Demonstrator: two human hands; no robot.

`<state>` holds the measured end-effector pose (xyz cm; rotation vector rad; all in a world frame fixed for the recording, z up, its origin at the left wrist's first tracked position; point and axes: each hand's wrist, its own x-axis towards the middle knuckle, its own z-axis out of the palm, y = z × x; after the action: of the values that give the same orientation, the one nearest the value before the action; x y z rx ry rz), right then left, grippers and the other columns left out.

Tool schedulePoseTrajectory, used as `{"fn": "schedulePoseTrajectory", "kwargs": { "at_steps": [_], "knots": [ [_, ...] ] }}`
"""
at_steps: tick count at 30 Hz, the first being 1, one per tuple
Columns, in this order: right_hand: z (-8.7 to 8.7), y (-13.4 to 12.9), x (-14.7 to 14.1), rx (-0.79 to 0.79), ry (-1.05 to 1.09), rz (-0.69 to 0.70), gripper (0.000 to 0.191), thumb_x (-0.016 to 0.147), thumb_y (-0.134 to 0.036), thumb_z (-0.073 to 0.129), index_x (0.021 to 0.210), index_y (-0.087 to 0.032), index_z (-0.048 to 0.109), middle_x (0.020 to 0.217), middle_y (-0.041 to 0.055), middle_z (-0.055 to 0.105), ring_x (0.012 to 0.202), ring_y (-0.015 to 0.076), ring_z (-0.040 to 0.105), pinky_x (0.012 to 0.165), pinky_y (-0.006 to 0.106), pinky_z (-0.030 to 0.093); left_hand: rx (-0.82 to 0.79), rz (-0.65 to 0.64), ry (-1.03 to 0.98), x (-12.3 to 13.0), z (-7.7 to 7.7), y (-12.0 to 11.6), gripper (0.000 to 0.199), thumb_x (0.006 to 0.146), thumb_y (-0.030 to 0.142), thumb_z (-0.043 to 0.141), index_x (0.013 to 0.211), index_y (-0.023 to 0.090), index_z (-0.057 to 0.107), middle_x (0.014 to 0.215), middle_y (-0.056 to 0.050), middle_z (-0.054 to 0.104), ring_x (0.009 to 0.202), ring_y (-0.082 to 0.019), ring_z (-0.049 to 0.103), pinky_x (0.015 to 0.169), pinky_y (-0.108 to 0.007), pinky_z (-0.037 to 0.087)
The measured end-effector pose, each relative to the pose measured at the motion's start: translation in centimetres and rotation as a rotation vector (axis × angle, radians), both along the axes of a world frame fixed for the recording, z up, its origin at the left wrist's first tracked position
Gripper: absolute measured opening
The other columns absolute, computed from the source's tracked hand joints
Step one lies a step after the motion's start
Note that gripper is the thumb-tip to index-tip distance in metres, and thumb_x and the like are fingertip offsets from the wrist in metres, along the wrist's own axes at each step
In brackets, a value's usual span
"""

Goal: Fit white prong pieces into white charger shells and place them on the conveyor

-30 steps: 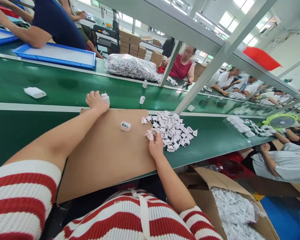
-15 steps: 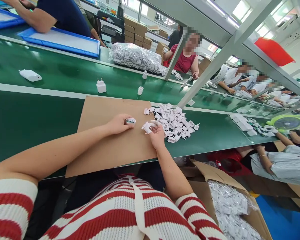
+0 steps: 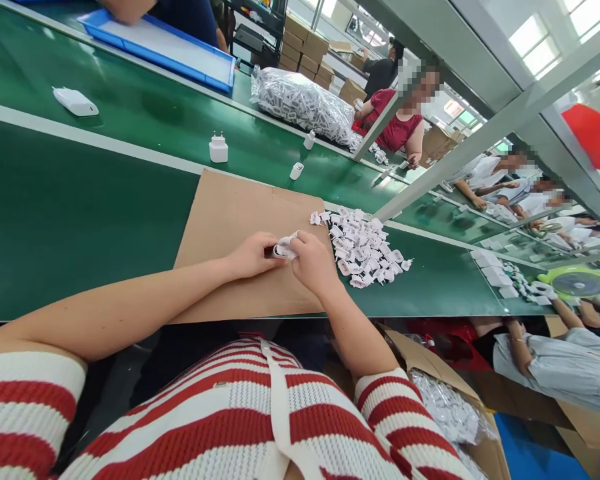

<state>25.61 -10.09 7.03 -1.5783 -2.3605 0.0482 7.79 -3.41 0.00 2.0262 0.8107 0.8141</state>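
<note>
Above the cardboard sheet (image 3: 250, 200), my left hand (image 3: 257, 255) grips a white charger housing (image 3: 280, 251) between thumb and fingers. My right hand (image 3: 313, 261) meets it from the other side, its fingers closed on a white plug cap (image 3: 294, 241) at the housing's open end. The two parts touch, and the fingers partly cover both. Just right of the cardboard lies a pile of white plug caps (image 3: 363, 247), several with pins showing.
Beyond the cardboard, a green conveyor (image 3: 145, 130) carries white chargers (image 3: 219, 148). A metal post (image 3: 430, 160) rises behind the pile. Farther back are a bag of white parts (image 3: 305, 103) and a blue tray (image 3: 180, 53). An open carton (image 3: 445, 400) stands low at right.
My right hand has moved left from the pile's edge and brought the plug cap against the housing in my left hand. The camera view has shifted and tilted.
</note>
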Motion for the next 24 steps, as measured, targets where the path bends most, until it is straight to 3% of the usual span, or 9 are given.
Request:
{"fn": "schedulePoseTrajectory", "kwargs": {
  "at_steps": [11,18,24],
  "knots": [
    [-0.2,0.5,-0.6,0.025,-0.096,0.057,0.025,0.084,0.000,0.046,0.091,-0.020,0.061,0.095,0.0068,0.059,0.089,0.0232,0.051,0.074,0.033,0.039,0.028,-0.023,-0.004,-0.1,0.0,-0.1,0.027,0.080,0.043,0.070,0.075,0.017,0.064,0.085,-0.006,0.065,0.085,-0.024,0.060,0.078,-0.035,0.046],
    [0.1,1.0,-1.5,0.006,-0.178,0.032,0.023,0.082,-0.001,0.052,0.086,-0.020,0.063,0.089,0.0064,0.060,0.084,0.0225,0.052,0.065,0.032,0.033,0.055,-0.026,0.008,0.0,-0.3,0.0,0.028,0.081,0.044,0.067,0.077,0.017,0.064,0.082,-0.005,0.064,0.082,-0.023,0.059,0.076,-0.034,0.044],
    [0.1,1.2,-1.5,-0.019,-0.062,-0.079,0.022,0.077,-0.005,0.053,0.086,-0.021,0.065,0.086,0.0030,0.061,0.078,0.0191,0.055,0.064,0.029,0.034,0.029,0.020,0.027,0.2,0.1,-0.2,0.031,0.079,0.047,0.067,0.076,0.016,0.064,0.077,-0.005,0.063,0.078,-0.022,0.058,0.073,-0.033,0.043]
  ]
}}
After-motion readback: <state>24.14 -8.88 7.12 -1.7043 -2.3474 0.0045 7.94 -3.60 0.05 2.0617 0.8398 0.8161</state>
